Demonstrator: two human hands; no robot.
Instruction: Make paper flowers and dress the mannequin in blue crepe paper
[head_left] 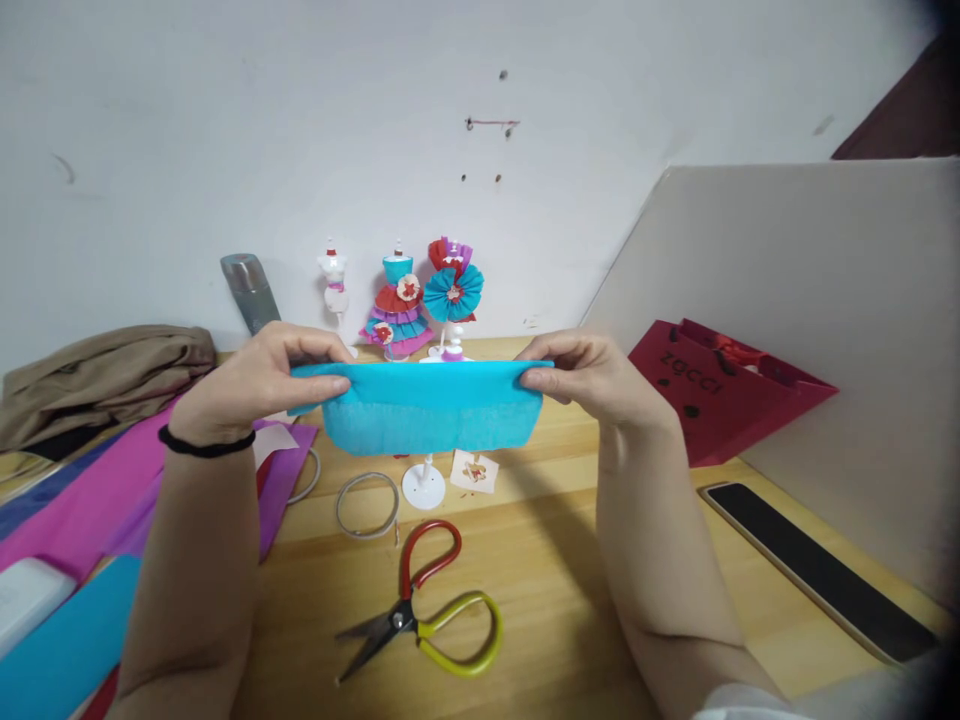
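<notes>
A strip of blue crepe paper (435, 405) is stretched level between my hands, above the table. My left hand (281, 375) pinches its left end between thumb and fingers. At the right end, my right hand (581, 375) grips the top edge the same way. The strip looks folded along the top, with a thinner layer hanging below. Behind it stands a small white stand, mostly hidden; its round base (424, 487) shows beneath the paper. Open scissors (403, 615) with one red and one yellow handle lie nearer me on the table.
Several mini dress forms (397, 300) stand by the wall, some in crepe-paper dresses. A wire ring (367, 505) and a printed card (475, 471) lie mid-table. Coloured paper sheets (97, 500) are at left, with a bottle (251, 292) behind. A red bag (720, 390) and a phone (817, 570) are at right.
</notes>
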